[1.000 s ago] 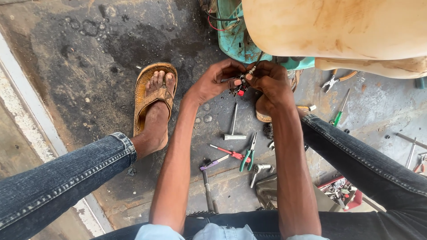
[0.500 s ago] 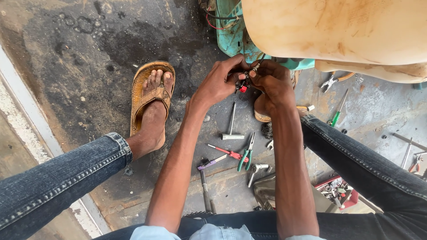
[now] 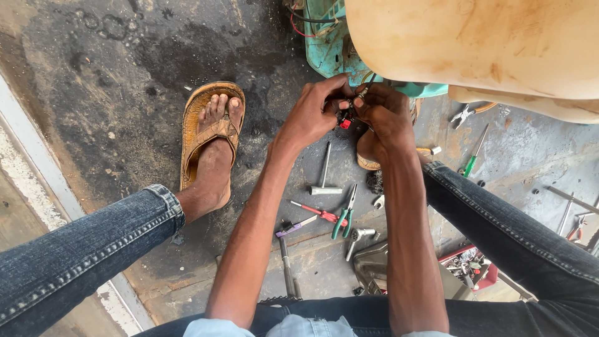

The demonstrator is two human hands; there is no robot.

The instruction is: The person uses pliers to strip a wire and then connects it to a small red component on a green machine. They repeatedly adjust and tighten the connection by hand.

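My left hand and my right hand meet just under the edge of a teal machine body. Between the fingertips is a small dark connector with a red piece, with thin wires running up toward the machine. Both hands pinch it, fingers closed around it. The rest of the part is hidden by my fingers. A large cream-coloured curved panel hangs over the machine at the upper right.
On the stained concrete floor below my hands lie a T-handle wrench, green-handled pliers, a red-handled tool and a purple-handled one. A green screwdriver and more pliers lie right. A red parts tray sits lower right. My sandalled foot rests left.
Both hands have stayed on the small connector, shifting slightly upward toward the machine edge. The view has shifted a little; tools on the floor have not moved.
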